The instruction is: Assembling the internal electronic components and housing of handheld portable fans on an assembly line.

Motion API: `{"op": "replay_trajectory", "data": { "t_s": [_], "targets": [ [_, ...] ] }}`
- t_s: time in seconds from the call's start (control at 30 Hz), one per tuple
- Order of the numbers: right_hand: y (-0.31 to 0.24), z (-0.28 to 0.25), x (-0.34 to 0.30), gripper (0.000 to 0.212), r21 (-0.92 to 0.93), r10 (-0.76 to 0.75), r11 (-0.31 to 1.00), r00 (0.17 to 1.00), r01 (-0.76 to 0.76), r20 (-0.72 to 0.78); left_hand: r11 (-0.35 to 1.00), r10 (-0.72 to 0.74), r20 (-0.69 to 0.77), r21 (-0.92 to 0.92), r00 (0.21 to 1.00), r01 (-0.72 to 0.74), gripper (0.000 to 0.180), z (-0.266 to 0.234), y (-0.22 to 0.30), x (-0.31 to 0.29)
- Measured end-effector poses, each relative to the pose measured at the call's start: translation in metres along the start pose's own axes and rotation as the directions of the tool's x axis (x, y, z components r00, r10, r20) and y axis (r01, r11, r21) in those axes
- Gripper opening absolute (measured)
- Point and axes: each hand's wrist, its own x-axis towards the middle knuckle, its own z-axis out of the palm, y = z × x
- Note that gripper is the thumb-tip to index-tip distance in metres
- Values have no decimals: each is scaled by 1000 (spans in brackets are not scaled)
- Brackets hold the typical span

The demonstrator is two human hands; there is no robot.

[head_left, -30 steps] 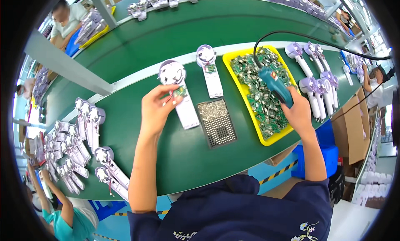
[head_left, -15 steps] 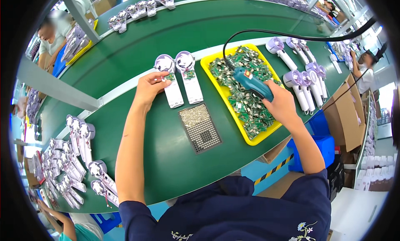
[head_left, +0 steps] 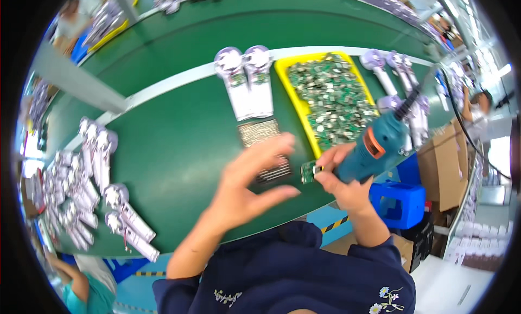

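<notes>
My right hand (head_left: 347,190) is closed around a teal electric screwdriver (head_left: 375,146), and its fingertips also pinch a small green circuit board (head_left: 307,173). My left hand (head_left: 247,181), blurred, reaches toward that board with thumb and fingers spread and nothing in them. Under its fingers lies a dark screw tray (head_left: 259,132) with rows of small screws, partly hidden. Beyond the tray, two white and purple handheld fans (head_left: 236,97) lie side by side, with green boards near their heads. A yellow bin (head_left: 297,105) heaped with circuit boards stands to the right.
More fans (head_left: 417,119) lie right of the bin, and a pile of them (head_left: 70,189) covers the table's left end. A grey post (head_left: 81,78) rises at the left. The screwdriver's cable (head_left: 461,113) hangs at the right. Other people work around the benches.
My left hand has left the fans and come nearer me, opening. My right hand has drawn back from over the bin, turning the screwdriver, and now pinches a circuit board. The view has shifted.
</notes>
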Motion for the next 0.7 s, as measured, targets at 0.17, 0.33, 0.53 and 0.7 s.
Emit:
{"op": "replay_trajectory", "data": {
  "t_s": [0.17, 0.33, 0.53, 0.7],
  "targets": [
    [12, 54, -14, 36, 210, 168, 959, 980, -188, 106, 977, 12, -142, -207, 990, -41, 46, -3, -15, -44],
    [11, 66, -5, 43, -95, 380, 925, 890, -368, 252, 983, -174, -40, -68, 984, 171, 48, -40, 5, -63],
    [25, 75, -14, 44, -22, 379, 918, 857, -397, 350, 956, -289, 47, -45, 956, 291, 49, -57, 14, -72],
    [25, 81, -16, 41, 59, 470, 851, 806, -522, 361, 901, -307, 36, -312, 951, 302, 47, -57, 9, -77]
  ]
}}
